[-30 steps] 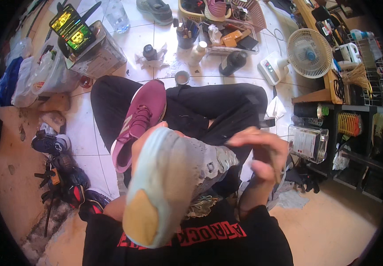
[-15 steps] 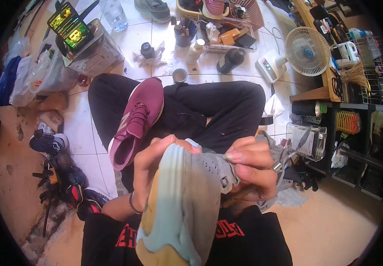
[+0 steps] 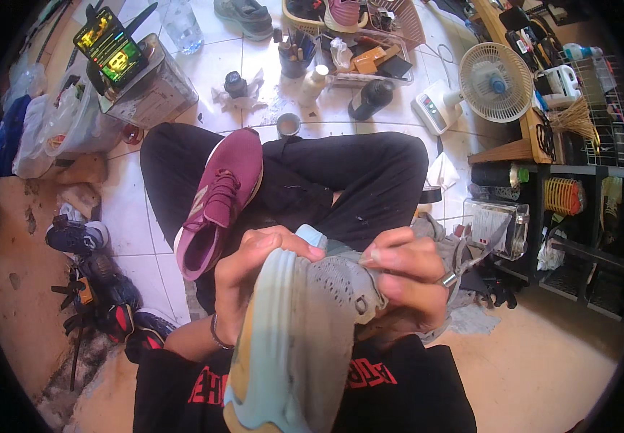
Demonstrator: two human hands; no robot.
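A grey mesh sneaker [image 3: 326,317] with a thick pale-blue and tan sole is held up close in front of my chest, tilted with its sole toward the left. My left hand [image 3: 250,263] is closed around the sole side, its thumb over the upper edge. With bent fingers, my right hand [image 3: 409,281] pinches the grey fabric near the eyelets. Anything small between those fingertips is hidden. A thin grey strand [image 3: 481,251] and a shiny metal band [image 3: 449,278] show beside the right fingers. On my left leg rests a maroon sneaker [image 3: 225,191] with its laces in.
Ahead on the tiles stand a dark bottle [image 3: 372,99], a white bottle [image 3: 314,85], a small cup [image 3: 288,125] and a basket [image 3: 304,22]. A white fan [image 3: 496,83] is to the right, near a black rack [image 3: 586,245]. Several shoes [image 3: 110,289] lie left; a phone [image 3: 113,50] tops a box.
The grey sneaker has turned slightly, showing more of its mesh and eyelet area. My right fingers have shifted a little along the fabric, while the left hand keeps its hold.
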